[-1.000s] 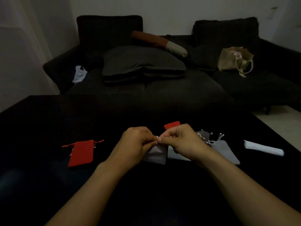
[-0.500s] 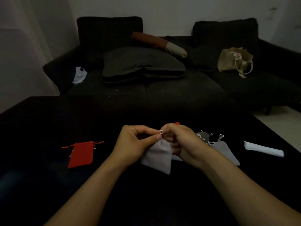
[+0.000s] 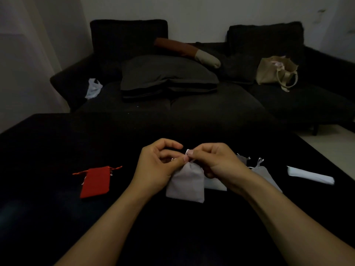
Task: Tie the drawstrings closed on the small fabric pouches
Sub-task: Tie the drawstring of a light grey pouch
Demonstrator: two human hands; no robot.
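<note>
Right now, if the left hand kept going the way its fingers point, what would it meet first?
The left hand points right, toward the right hand. It would likely meet those fingertips at the grey pouch neck; depth is unclear.

A black table (image 3: 57, 227) is seen. A red pouch (image 3: 95, 181) is laid at its left; grey pouches (image 3: 266, 172) and a white roll (image 3: 310, 175) are laid at its right.
</note>
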